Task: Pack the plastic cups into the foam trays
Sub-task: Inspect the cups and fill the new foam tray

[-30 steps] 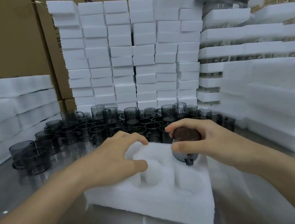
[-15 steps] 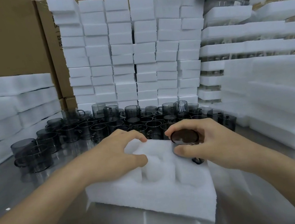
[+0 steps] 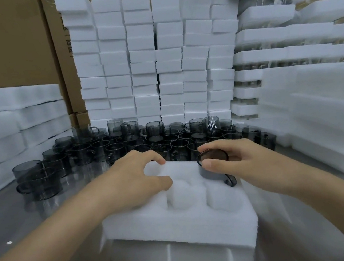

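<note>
A white foam tray (image 3: 180, 224) with round pockets lies in front of me on the metal table. My right hand (image 3: 237, 161) grips a smoky grey plastic cup (image 3: 214, 164) by its rim; the cup sits low in the tray's far right pocket, its handle pointing toward me. My left hand (image 3: 133, 177) holds the tray's far left part, thumb on top and fingers curled over the far edge. Several more grey cups (image 3: 124, 143) stand crowded on the table behind the tray.
Stacks of white foam blocks (image 3: 145, 56) rise behind the cups. Foam trays are piled at left (image 3: 10, 122) and right (image 3: 317, 99). Cardboard boxes (image 3: 10, 42) stand at the back. Bare metal table (image 3: 13, 219) shows at near left.
The cup has sunk lower into the far right pocket under my right hand. My left hand has kept its hold on the tray.
</note>
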The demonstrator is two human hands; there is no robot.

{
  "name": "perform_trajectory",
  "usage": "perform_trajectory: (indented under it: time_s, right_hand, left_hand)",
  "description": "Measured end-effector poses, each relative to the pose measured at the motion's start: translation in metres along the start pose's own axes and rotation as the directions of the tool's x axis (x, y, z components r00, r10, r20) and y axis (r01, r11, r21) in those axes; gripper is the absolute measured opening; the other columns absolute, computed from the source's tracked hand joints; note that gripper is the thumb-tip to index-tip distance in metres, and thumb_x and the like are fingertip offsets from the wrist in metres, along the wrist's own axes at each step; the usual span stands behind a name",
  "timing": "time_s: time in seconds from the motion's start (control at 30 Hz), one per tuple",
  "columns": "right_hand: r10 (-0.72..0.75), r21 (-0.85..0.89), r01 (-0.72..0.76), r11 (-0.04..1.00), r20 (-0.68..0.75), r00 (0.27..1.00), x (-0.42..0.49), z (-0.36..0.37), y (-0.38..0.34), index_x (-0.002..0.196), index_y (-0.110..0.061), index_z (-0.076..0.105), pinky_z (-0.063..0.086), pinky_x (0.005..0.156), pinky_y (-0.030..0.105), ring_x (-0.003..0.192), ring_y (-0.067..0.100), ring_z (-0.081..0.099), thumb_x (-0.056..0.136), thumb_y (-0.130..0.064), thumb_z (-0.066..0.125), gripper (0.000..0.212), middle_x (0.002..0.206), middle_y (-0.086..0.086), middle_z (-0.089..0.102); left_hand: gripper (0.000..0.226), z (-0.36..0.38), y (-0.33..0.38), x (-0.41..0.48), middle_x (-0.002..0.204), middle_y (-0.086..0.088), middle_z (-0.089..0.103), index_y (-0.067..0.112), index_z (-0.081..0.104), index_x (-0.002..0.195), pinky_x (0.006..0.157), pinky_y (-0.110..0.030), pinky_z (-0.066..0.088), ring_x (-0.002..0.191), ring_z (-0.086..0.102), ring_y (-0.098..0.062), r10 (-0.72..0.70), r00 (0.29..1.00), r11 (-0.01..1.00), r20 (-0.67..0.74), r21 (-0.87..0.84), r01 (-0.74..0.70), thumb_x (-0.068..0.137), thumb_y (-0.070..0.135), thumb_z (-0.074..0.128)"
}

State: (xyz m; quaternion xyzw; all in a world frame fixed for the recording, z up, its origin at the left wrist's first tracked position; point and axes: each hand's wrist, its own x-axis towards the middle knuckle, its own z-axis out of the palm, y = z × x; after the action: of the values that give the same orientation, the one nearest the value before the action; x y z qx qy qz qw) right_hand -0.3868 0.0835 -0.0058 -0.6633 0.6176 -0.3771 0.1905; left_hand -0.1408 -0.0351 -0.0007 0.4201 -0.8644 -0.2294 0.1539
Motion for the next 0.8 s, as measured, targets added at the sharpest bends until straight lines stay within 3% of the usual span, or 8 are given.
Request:
perform_trajectory:
  time_s: [0.1,0.23,0.37,0.47,0.57,0.67,0.8]
  right_hand:
    - [-0.02,-0.037,0.019,0.999,-0.019,1.0,0.001,-0.002,0.002,0.128,-0.041,0.07,0.048,0.101,0.026,0.113,-0.003,0.068,0.086,-0.067,0.066,0.049,0.118,-0.022,0.074]
    - [-0.022,-0.034,0.022,0.999,-0.003,1.0,0.0,-0.006,0.006,0.123,-0.046,0.072,0.05,0.105,0.037,0.112,0.004,0.069,0.083,-0.07,0.077,0.048,0.118,-0.015,0.074]
    - [-0.056,-0.007,0.055,0.998,-0.066,0.996,0.003,-0.006,0.011,0.115,-0.053,0.074,0.052,0.099,0.033,0.101,0.007,0.072,0.072,-0.082,0.075,0.052,0.108,-0.013,0.077]
    - [-0.027,0.067,0.029,0.997,-0.04,0.999,0.003,-0.006,0.016,0.115,-0.05,0.076,0.052,0.096,0.03,0.099,0.012,0.075,0.073,-0.075,0.078,0.049,0.109,-0.008,0.079]
    - [0.01,0.009,-0.01,1.0,0.003,1.0,0.002,-0.009,0.014,0.116,-0.056,0.075,0.048,0.106,0.028,0.114,0.006,0.07,0.081,-0.07,0.078,0.037,0.12,-0.017,0.076]
    - [0.037,-0.083,-0.038,0.996,-0.008,0.999,0.0,-0.003,0.008,0.137,-0.049,0.066,0.046,0.102,0.013,0.12,-0.016,0.058,0.086,-0.065,0.074,0.054,0.134,-0.032,0.064]
    - [-0.12,-0.197,0.076,0.977,-0.223,0.967,-0.004,0.015,-0.002,0.156,-0.046,0.047,0.03,0.116,0.016,0.14,-0.02,0.035,0.099,-0.058,0.06,0.06,0.153,-0.036,0.046]
  left_hand:
    - [0.041,-0.001,0.0,-0.001,0.135,0.021,0.041,0.055,0.055,0.129,0.069,-0.026,0.045,0.088,0.061,-0.001,0.011,1.0,1.0,-0.001,0.006,-0.011,0.09,0.057,0.068]
    - [0.04,0.0,0.0,-0.001,0.132,0.025,0.041,0.055,0.054,0.128,0.068,-0.026,0.046,0.085,0.064,-0.002,0.012,1.0,1.0,0.005,0.005,-0.012,0.091,0.058,0.067]
    - [0.04,0.0,-0.002,0.0,0.133,0.023,0.04,0.056,0.053,0.13,0.072,-0.027,0.043,0.093,0.057,0.002,0.022,1.0,1.0,0.001,0.016,-0.022,0.092,0.058,0.066]
    - [0.039,0.001,-0.003,0.001,0.129,0.023,0.042,0.056,0.054,0.127,0.07,-0.026,0.043,0.088,0.057,0.001,0.015,1.0,1.0,-0.011,0.005,-0.015,0.091,0.058,0.067]
    - [0.038,0.003,-0.004,0.003,0.131,0.022,0.04,0.056,0.053,0.127,0.07,-0.027,0.041,0.087,0.053,0.001,0.02,1.0,1.0,-0.016,0.009,-0.02,0.091,0.058,0.066]
    - [0.038,0.004,-0.005,0.004,0.132,0.023,0.04,0.056,0.053,0.129,0.069,-0.025,0.041,0.088,0.056,0.002,0.018,1.0,1.0,-0.021,0.016,-0.018,0.092,0.058,0.065]
    - [0.038,0.006,-0.005,0.004,0.129,0.024,0.04,0.056,0.053,0.129,0.069,-0.025,0.043,0.09,0.059,0.001,0.017,0.999,1.0,-0.031,0.005,-0.017,0.093,0.058,0.065]
